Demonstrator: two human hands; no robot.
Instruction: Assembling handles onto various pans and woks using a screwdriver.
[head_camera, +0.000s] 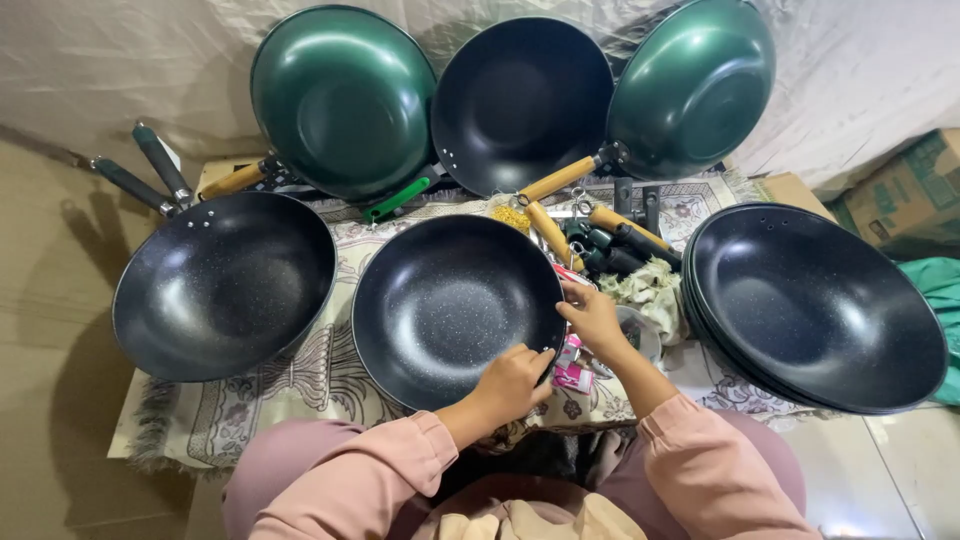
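- The left hand (512, 382) is resting on the near right rim of the black speckled non-stick wok (450, 305); its grip is curling over that rim, fingers clenched on the edge.
- The right hand (594, 318) is lying just right of the left grip, touching the same wok's right rim; its fingers are bent around the edge, but whether they are pinching anything small I cannot tell.
- That wok is sitting flat on the patterned cream cloth with fringe (300, 385), straight ahead of both grips.
- Just below the right grip a small pink packet (572, 378) is lying on the cloth; beyond the grip a heap of wooden and black handles (600, 240) is lying, with crumpled pale rag (650, 290) beside it.
- Well left of the left grip another black wok with two dark handles (225, 285) is resting; well right of the right grip a stack of black woks (815, 305) is leaning.
- Far beyond both grips three woks are standing propped against a pale sheet: a green one (342, 100), a black one (522, 100), a second green one (695, 85).
- Pink sleeves (700, 460) are covering both forearms.
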